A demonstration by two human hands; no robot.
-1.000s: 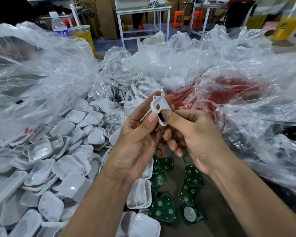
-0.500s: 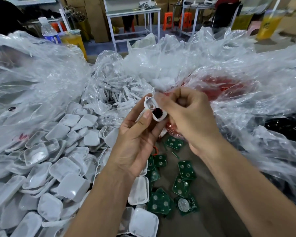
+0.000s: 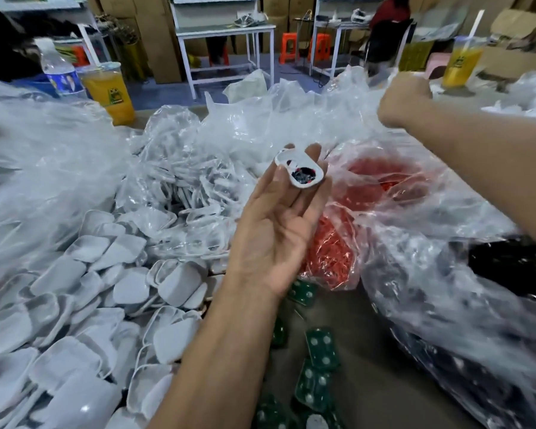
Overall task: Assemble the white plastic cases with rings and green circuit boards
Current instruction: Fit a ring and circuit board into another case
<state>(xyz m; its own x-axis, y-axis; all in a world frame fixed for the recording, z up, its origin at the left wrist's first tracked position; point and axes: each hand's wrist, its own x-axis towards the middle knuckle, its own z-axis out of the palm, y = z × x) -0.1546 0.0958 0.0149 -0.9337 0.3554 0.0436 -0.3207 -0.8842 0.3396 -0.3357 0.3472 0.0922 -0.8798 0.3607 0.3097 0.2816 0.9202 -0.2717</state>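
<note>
On the brown worktop (image 3: 365, 351) heaped with plastic bags, the left hand (image 3: 276, 233) pinches a small white plastic case (image 3: 299, 173) (dark inside), while the right hand (image 3: 403, 99), fist-closed and blurred, reaches far away.

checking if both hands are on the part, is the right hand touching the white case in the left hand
Apart. The head view shows the right hand raised far off over the bags, while the white case sits in the left hand's fingertips alone.
</note>
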